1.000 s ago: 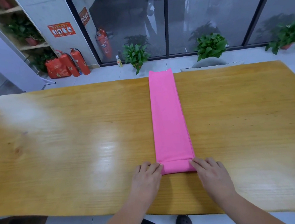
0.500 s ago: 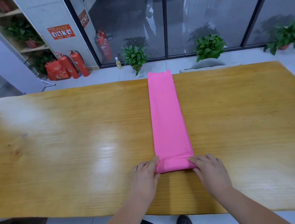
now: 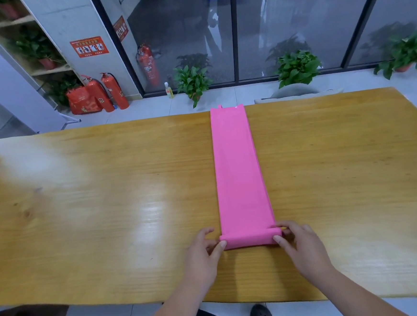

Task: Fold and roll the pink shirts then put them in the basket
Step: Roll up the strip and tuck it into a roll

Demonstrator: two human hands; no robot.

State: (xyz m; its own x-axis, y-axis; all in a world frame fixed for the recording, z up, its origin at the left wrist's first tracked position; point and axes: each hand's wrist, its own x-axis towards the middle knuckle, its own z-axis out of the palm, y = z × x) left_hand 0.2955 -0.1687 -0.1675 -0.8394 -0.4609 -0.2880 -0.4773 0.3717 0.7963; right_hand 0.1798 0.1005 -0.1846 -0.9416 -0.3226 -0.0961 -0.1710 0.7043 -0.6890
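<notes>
Now the pink shirt (image 3: 238,175) is lying on the wooden desk (image 3: 107,215) as a long, narrow strip, running from the far edge near the top centre of the frame down toward the lower centre. It is looking smooth and flat along its length, with folded layers showing as thin stacked edges down its right side. A small tab (image 3: 220,106) is sticking out past its top end. Its near end is sitting curled into a low, tight roll (image 3: 250,239) lying across the strip. The left hand (image 3: 202,255) is pinching the left end of that roll, its grip clamped on the fabric between thumb and curled fingers. The right hand (image 3: 302,247) is doing likewise at the right end — its grip is closed on the cloth too, thumb on the near side and fingers on the far side. Beyond the desk, in the upper part of the frame, potted plants (image 3: 192,81) and red fire extinguishers (image 3: 112,90) are standing by a glass wall (image 3: 279,27).
</notes>
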